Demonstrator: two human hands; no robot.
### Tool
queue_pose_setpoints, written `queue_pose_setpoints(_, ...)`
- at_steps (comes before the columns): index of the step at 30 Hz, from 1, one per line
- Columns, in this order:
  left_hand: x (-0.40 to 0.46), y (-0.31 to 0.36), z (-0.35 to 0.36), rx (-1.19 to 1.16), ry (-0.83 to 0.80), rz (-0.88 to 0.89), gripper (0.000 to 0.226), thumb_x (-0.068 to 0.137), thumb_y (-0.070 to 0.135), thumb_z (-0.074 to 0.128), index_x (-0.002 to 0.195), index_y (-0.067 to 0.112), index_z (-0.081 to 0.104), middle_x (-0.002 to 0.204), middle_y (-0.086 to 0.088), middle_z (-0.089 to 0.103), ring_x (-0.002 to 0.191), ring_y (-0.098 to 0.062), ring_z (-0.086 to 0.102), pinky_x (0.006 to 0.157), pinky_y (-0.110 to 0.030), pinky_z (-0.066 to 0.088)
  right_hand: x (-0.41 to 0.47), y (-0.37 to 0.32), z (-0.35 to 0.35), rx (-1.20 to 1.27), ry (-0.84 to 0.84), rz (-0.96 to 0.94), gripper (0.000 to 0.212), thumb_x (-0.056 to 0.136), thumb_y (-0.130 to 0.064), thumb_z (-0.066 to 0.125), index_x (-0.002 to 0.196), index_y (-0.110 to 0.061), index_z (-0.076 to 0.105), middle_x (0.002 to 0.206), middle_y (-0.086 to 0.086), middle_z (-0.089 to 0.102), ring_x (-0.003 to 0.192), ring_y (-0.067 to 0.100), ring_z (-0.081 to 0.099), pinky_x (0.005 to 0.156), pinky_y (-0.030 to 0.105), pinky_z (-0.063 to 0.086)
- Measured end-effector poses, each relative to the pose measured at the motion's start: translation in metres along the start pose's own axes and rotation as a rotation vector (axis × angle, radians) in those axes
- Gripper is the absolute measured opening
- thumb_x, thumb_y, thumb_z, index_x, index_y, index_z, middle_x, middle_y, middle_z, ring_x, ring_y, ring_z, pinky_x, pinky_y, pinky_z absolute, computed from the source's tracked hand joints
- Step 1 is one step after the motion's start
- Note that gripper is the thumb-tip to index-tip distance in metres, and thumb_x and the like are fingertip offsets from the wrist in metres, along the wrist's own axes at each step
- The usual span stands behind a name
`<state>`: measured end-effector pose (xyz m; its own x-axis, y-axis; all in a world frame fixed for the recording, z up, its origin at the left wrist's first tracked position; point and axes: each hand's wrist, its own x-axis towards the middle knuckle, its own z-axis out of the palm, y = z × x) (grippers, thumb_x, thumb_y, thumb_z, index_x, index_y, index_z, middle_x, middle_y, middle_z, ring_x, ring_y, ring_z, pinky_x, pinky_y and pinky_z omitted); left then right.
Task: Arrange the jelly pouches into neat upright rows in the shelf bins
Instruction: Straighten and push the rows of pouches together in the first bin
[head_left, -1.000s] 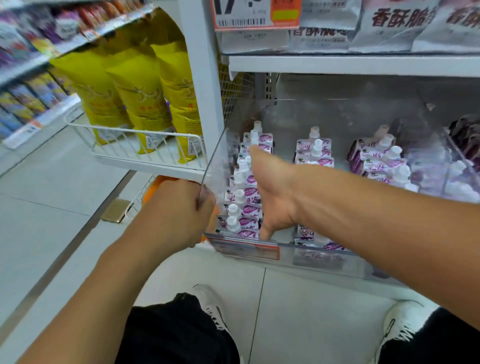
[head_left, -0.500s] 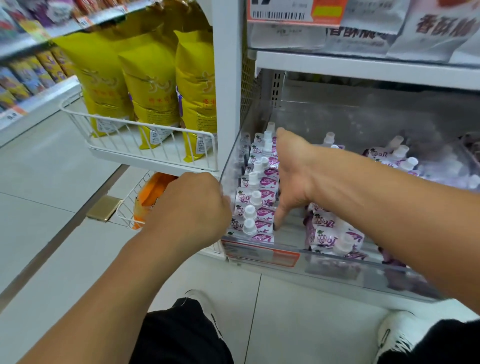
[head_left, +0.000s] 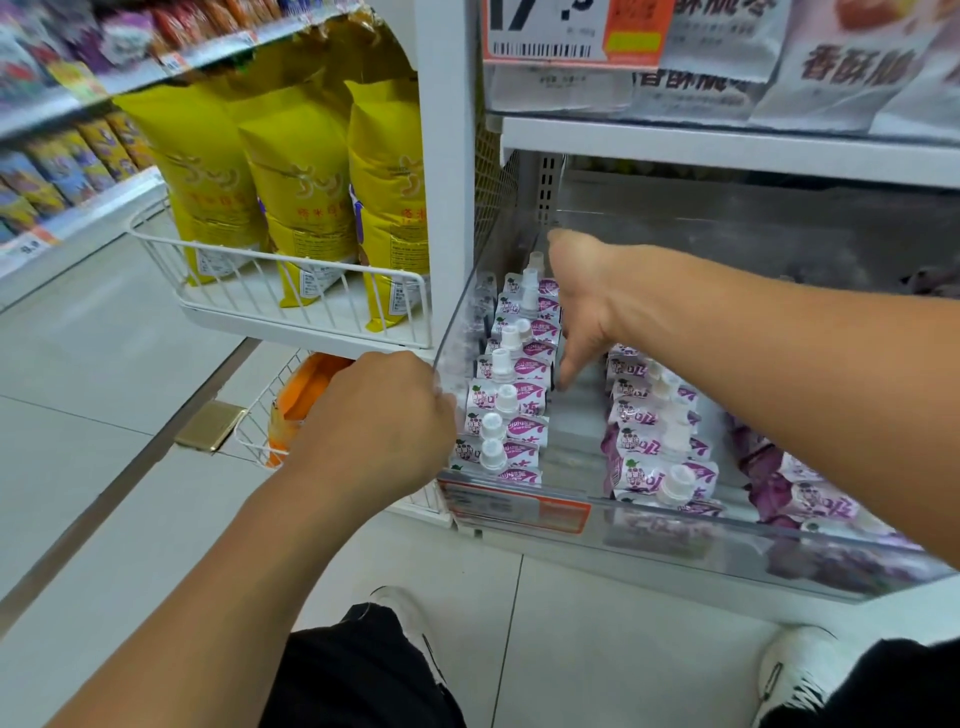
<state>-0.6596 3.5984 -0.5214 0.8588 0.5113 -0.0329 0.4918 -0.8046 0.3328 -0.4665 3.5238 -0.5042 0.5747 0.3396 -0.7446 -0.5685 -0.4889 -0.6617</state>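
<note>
A clear plastic shelf bin (head_left: 675, 525) holds purple-and-white jelly pouches with white caps. The left row of pouches (head_left: 511, 395) stands upright and tight against the bin's left wall. My left hand (head_left: 379, 421) grips the front edge of that clear left wall. My right hand (head_left: 582, 306) reaches into the bin with straight fingers pressing the right side of the left row. A second row of pouches (head_left: 657, 441) leans to the right of a bare gap. More pouches (head_left: 800, 493) lie tumbled farther right.
A white shelf post (head_left: 447, 156) stands left of the bin. A wire basket (head_left: 291, 306) with yellow bags hangs to the left, a lower basket with orange packs (head_left: 301, 400) beneath it. A shelf of white bags (head_left: 727, 140) sits overhead. My shoes rest on the tiled floor.
The view has shifted right and closer to the bin. My right hand has stayed against the left row, reaching slightly deeper. My left hand keeps its grip on the bin wall.
</note>
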Motion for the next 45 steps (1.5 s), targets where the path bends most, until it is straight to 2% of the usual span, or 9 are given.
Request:
queue_pose_setpoints(4, 0.002, -0.003, 0.003, 0.023, 0.017, 0.014, 0.033, 0.091, 0.038, 0.045, 0.081, 0.019, 0.07, 0.083, 0.0, 0.069, 0.076, -0.023, 0.062, 0.069, -0.035, 0.053, 0.007, -0.002, 0.009, -0.008, 0.019, -0.063, 0.079, 0.094, -0.062, 0.027, 0.157, -0.017, 0.012, 0.164, 0.017, 0.005, 0.146, 0.05, 0.01, 0.105, 0.079, 0.016)
queue_pose_setpoints(8, 0.005, -0.004, 0.004, 0.029, -0.013, 0.021, 0.033, 0.091, 0.035, 0.046, 0.074, 0.016, 0.067, 0.078, -0.003, 0.069, 0.074, -0.024, 0.061, 0.063, -0.032, 0.048, 0.013, -0.01, -0.007, -0.021, 0.029, -0.036, 0.074, 0.094, -0.06, 0.026, 0.154, -0.017, 0.021, 0.158, 0.021, 0.022, 0.14, 0.051, 0.025, 0.091, 0.081, 0.027)
queue_pose_setpoints(14, 0.003, -0.002, 0.003, 0.046, -0.003, 0.057, 0.031, 0.095, 0.032, 0.047, 0.082, 0.016, 0.07, 0.077, -0.002, 0.068, 0.078, -0.023, 0.061, 0.068, -0.034, 0.051, 0.02, -0.022, -0.009, 0.006, 0.049, -0.084, 0.079, 0.096, -0.058, 0.026, 0.156, -0.01, 0.008, 0.162, 0.021, 0.01, 0.145, 0.048, 0.015, 0.107, 0.074, 0.022)
queue_pose_setpoints(19, 0.005, -0.003, 0.003, 0.032, -0.003, 0.047, 0.03, 0.095, 0.031, 0.046, 0.081, 0.017, 0.069, 0.076, -0.002, 0.067, 0.077, -0.022, 0.062, 0.067, -0.033, 0.05, 0.013, -0.019, -0.012, -0.055, 0.006, -0.09, 0.077, 0.096, -0.063, 0.024, 0.154, -0.012, 0.02, 0.153, 0.021, 0.032, 0.122, 0.05, 0.043, 0.087, 0.066, 0.042)
queue_pose_setpoints(22, 0.005, -0.005, 0.004, 0.026, 0.006, 0.042, 0.035, 0.094, 0.034, 0.045, 0.071, 0.017, 0.064, 0.078, 0.0, 0.067, 0.075, -0.023, 0.061, 0.065, -0.032, 0.048, 0.011, -0.013, -0.024, -0.052, -0.058, -0.078, 0.085, 0.093, -0.069, 0.019, 0.157, -0.017, 0.002, 0.163, 0.019, 0.004, 0.147, 0.048, 0.009, 0.107, 0.074, 0.017)
queue_pose_setpoints(25, 0.007, -0.007, 0.006, 0.045, 0.014, 0.055, 0.036, 0.094, 0.037, 0.045, 0.07, 0.017, 0.063, 0.078, -0.001, 0.066, 0.073, -0.023, 0.059, 0.064, -0.032, 0.047, 0.001, 0.004, -0.015, -0.072, -0.121, -0.074, 0.084, 0.091, -0.073, 0.025, 0.157, -0.028, -0.001, 0.164, 0.014, -0.011, 0.146, 0.052, -0.003, 0.095, 0.083, 0.017)
queue_pose_setpoints(30, 0.006, -0.004, 0.004, 0.057, 0.014, 0.07, 0.038, 0.096, 0.036, 0.045, 0.067, 0.015, 0.059, 0.077, -0.004, 0.064, 0.077, -0.026, 0.058, 0.065, -0.032, 0.042, -0.01, 0.034, 0.009, -0.085, -0.277, -0.053, 0.089, 0.081, -0.084, 0.029, 0.156, -0.038, 0.012, 0.165, 0.01, 0.0, 0.144, 0.055, 0.007, 0.086, 0.088, 0.024)
queue_pose_setpoints(39, 0.005, -0.003, 0.004, 0.041, 0.022, 0.067, 0.038, 0.095, 0.034, 0.048, 0.062, 0.015, 0.054, 0.072, -0.005, 0.063, 0.074, -0.027, 0.056, 0.061, -0.031, 0.037, -0.036, 0.066, 0.008, -0.074, -0.199, 0.014, 0.088, 0.09, -0.078, 0.023, 0.157, -0.026, 0.003, 0.165, 0.013, -0.003, 0.149, 0.045, 0.002, 0.106, 0.075, 0.017)
queue_pose_setpoints(45, 0.006, -0.004, 0.002, 0.004, 0.01, 0.058, 0.037, 0.093, 0.034, 0.05, 0.061, 0.015, 0.054, 0.07, -0.006, 0.065, 0.076, -0.028, 0.06, 0.065, -0.034, 0.046, -0.026, 0.041, -0.005, 0.008, -0.115, -0.062, 0.083, 0.091, -0.077, 0.019, 0.157, -0.028, 0.006, 0.165, 0.012, -0.006, 0.147, 0.049, 0.001, 0.096, 0.083, 0.022)
